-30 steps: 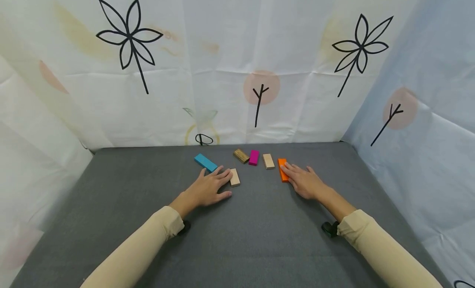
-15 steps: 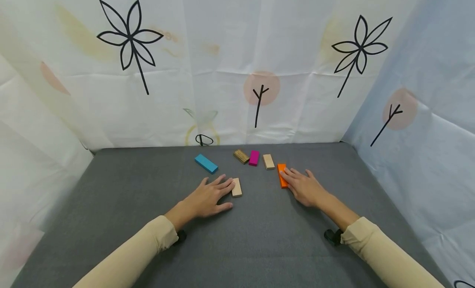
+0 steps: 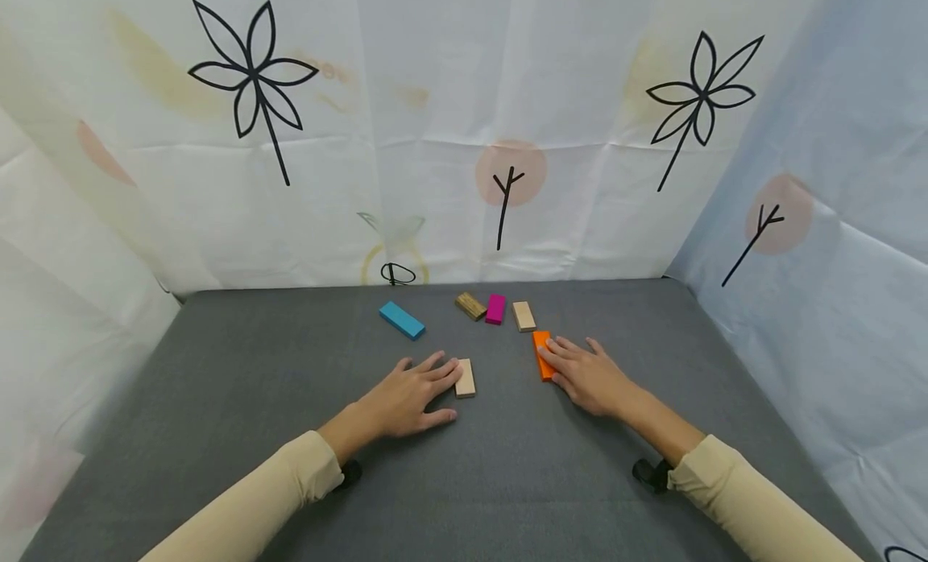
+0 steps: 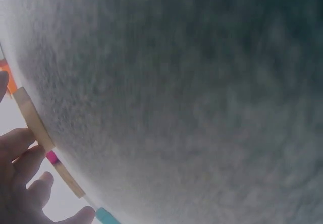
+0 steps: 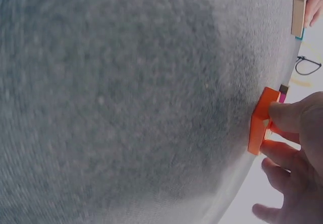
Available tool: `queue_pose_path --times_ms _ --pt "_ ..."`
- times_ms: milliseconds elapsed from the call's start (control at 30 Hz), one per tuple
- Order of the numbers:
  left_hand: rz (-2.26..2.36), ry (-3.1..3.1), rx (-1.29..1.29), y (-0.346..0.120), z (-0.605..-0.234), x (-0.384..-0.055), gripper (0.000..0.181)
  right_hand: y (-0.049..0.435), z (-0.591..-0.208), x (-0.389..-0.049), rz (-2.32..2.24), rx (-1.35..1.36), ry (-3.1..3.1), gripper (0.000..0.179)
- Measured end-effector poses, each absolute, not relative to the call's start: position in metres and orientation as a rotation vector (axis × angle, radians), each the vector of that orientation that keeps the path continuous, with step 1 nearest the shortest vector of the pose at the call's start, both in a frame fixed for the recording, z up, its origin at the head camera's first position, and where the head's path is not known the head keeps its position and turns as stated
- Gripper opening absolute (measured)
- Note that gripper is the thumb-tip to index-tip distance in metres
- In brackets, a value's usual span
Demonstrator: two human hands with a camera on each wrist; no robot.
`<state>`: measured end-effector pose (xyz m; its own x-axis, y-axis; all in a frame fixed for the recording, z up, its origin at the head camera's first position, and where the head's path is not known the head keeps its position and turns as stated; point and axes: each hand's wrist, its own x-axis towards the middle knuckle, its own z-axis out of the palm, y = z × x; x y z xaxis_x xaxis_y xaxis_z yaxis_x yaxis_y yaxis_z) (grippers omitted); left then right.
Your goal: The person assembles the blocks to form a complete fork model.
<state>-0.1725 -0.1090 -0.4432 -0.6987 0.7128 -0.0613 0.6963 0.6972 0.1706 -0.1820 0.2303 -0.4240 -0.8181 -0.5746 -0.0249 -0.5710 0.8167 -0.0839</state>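
Observation:
In the head view my left hand (image 3: 406,397) lies spread over the table, its fingertips touching the left side of a plain wooden block (image 3: 466,378). The left wrist view also shows fingers against that block (image 4: 34,120), the thumb apart from it. On the right, my right hand (image 3: 590,377) rests with extended fingers on an orange block (image 3: 542,356). From the right wrist view, its digits touch the orange block's (image 5: 263,120) top and side, not wrapped round it. Part of the orange block is hidden by the fingers.
Behind the hands lie a blue block (image 3: 402,320), a brown streaked block (image 3: 471,306), a magenta block (image 3: 496,309) and another plain wooden block (image 3: 524,316). The grey table (image 3: 464,481) ends at a white patterned cloth (image 3: 435,183) at the back and sides.
Both hands have moved nearer to me. The left has slid its wooden block along, slightly rightward; the right has slid the orange block nearer and slightly left. The other blocks stay put.

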Motion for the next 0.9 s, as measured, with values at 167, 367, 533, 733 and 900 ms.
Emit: queue_pose_path --times_ms 167,367,533,733,900 --pt "0.205 2.763 1.200 -0.105 -0.445 -0.166 0.071 0.225 -0.425 -0.179 -0.086 -1.018 2.944 0.049" --pt "0.186 2.730 1.242 -0.099 -0.442 -0.156 0.071 0.213 -0.425 -0.178 -0.118 -1.082 2.947 0.048" --pt "0.152 2.700 1.268 -0.092 -0.441 -0.146 0.071 0.203 -0.428 -0.181 -0.206 -1.158 2.940 0.046" --pt "0.102 2.681 1.275 -0.084 -0.440 -0.138 0.072 0.192 -0.427 -0.185 -0.216 -1.244 2.926 0.045" --pt "0.111 2.670 1.295 -0.080 -0.440 -0.133 0.072 0.184 -0.429 -0.188 -0.198 -1.277 2.926 0.045"
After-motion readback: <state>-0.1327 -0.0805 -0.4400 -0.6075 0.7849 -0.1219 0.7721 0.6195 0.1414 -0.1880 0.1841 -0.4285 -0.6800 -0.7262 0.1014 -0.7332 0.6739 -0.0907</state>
